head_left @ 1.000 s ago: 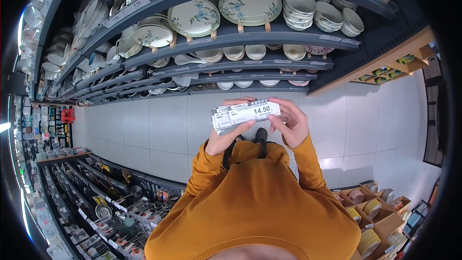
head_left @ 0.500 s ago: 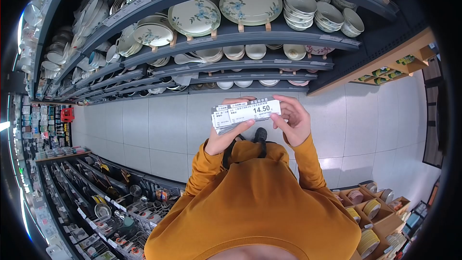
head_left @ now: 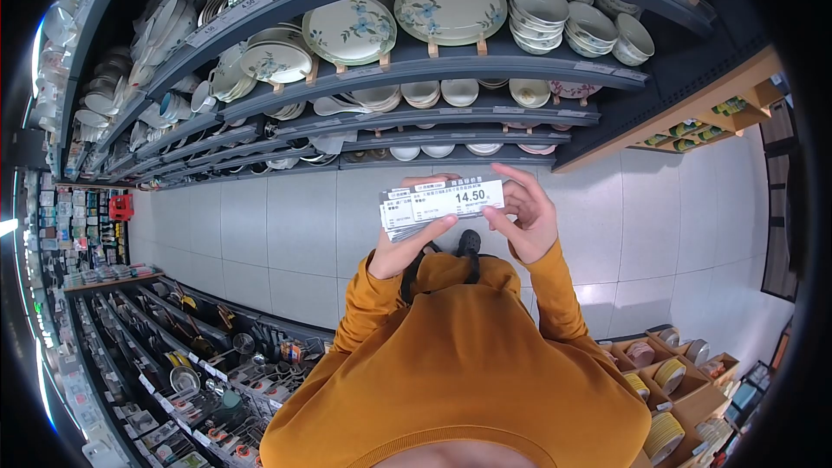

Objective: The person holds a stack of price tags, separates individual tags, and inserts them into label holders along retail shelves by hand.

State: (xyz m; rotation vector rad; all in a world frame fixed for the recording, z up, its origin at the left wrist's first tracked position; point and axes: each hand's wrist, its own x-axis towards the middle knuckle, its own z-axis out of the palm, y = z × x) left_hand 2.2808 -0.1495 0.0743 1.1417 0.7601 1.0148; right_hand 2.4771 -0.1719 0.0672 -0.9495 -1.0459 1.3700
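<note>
A stack of white price tags (head_left: pixel 397 213) rests in my left hand (head_left: pixel 403 247), thumb on its front and fingers curled behind the upper edge. The top price tag (head_left: pixel 455 200) is printed "14.50" and sticks out to the right of the others. At that tag's right end is my right hand (head_left: pixel 530 218): its thumb presses the lower right corner, and the index finger is raised off the upper edge. The other right fingers bend behind the tag's end and are partly hidden. Both hands are in front of my body, above the floor.
Ahead, a dark shelf unit (head_left: pixel 520 61) carries floral plates (head_left: pixel 349 30), stacked bowls (head_left: pixel 538 13) and spoons. Hanging kitchen tools line a rack (head_left: pixel 199 381) at lower left. Wooden compartments (head_left: pixel 685 386) with dishes stand at lower right. Between them runs a tiled floor (head_left: pixel 295 225).
My right index finger has lifted away from the top tag's upper right edge. The tags and my left hand stay nearly in place.
</note>
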